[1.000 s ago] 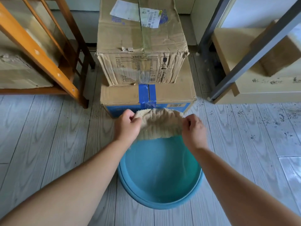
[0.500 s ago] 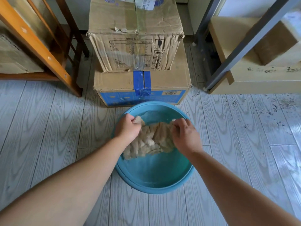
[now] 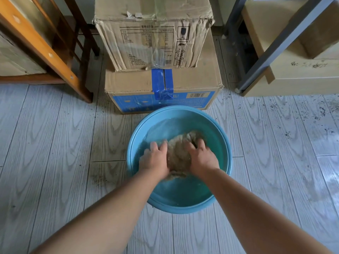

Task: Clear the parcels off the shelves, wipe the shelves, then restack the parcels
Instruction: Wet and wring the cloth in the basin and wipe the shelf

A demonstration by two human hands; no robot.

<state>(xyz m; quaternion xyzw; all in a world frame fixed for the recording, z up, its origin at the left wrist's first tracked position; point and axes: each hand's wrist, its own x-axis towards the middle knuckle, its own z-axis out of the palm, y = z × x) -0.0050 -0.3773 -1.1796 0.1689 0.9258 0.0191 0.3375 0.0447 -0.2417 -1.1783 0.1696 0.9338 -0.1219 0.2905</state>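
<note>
Pressing down into the round blue plastic basin (image 3: 133,153), both hands are working a soggy beige cloth (image 3: 178,155) that is lying bunched in the water between them. The left hand (image 3: 154,159) is sitting on the cloth's left edge with its fingers spread and lightly bent over the fabric; the right hand (image 3: 200,156) is doing the same on the right edge, fingertips digging into the wad. Whether either hand is truly gripping or only pushing, I cannot tell.

Just beyond the fingertips, touching the basin's far rim, the flat brown cardboard parcel with blue tape (image 3: 192,79) is sitting on the pale wood-grain floor (image 3: 55,143), and the crumpled brown cardboard parcel with printed labels (image 3: 152,39) is resting on top of it. Off past the left hand an orange wooden shelf frame (image 3: 42,50) is standing; past the right hand a grey metal shelf post (image 3: 278,46) is slanting in front of more tan cardboard boxes (image 3: 300,74).
</note>
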